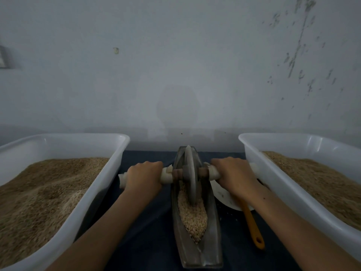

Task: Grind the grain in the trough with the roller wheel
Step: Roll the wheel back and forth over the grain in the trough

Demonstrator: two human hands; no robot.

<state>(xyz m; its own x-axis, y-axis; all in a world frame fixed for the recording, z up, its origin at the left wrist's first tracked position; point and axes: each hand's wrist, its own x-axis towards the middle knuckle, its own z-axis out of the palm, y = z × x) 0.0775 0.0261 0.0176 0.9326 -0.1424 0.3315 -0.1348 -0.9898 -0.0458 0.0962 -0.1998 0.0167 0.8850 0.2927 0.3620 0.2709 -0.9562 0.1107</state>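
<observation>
A: Head view: what takes up most of it?

B: Two big white plastic tubs of brown meal, one at the left (64,153) and one at the right (293,153), on a counter with a dark blue cover (148,222).

A: And between them?

B: A long, narrow, boat-shaped grey metal trough (212,231), running away from the viewer, with pale cracked grain (192,214) heaped in its near half. A grey disc-shaped roller wheel (190,175) stands upright in the trough, its lower edge in the grain.

A: The hands?

B: The left hand (143,176) is curled round the white-wrapped axle handle (166,176) left of the wheel; the right hand (233,174) grips the matching end at the right.

A: Smaller things?

B: A white dish (224,196) under the right wrist, and an orange utensil handle (253,225) lying beside the trough.
</observation>
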